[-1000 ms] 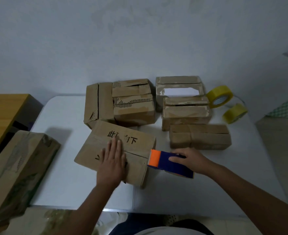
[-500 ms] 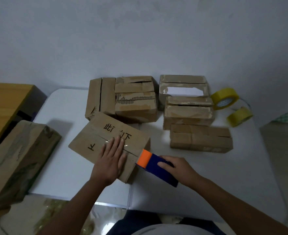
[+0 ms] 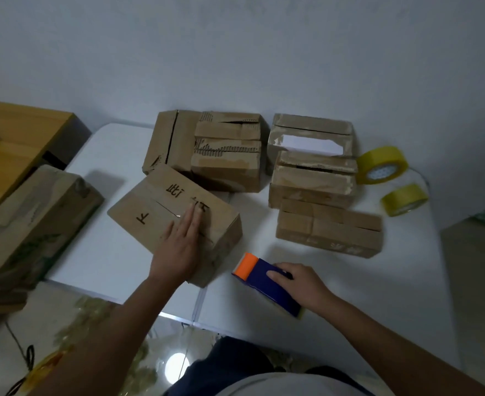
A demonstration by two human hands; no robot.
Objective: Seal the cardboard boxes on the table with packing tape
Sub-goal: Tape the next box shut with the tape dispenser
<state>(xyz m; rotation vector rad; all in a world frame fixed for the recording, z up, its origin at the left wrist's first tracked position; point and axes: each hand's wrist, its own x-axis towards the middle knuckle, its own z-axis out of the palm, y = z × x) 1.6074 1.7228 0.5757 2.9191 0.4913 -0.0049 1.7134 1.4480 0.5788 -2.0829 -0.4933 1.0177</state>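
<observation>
The cardboard box [image 3: 175, 215] with black characters is lying askew near the tabletop's [image 3: 378, 295] front edge, and it is being pressed flat along its top seam by the left hand [image 3: 182, 241], fingers straight and together. Just right of it, apart from the box, the blue-and-orange tape dispenser [image 3: 267, 284] is being gripped by the right hand [image 3: 301, 284]. More boxes [image 3: 321, 178] are being kept toward the back edge, with two yellow tape rolls [image 3: 381, 165] at the back right corner.

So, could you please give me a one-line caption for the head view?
Left hand presses flat on the printed cardboard box while the right hand grips the blue tape dispenser beside it.
</observation>
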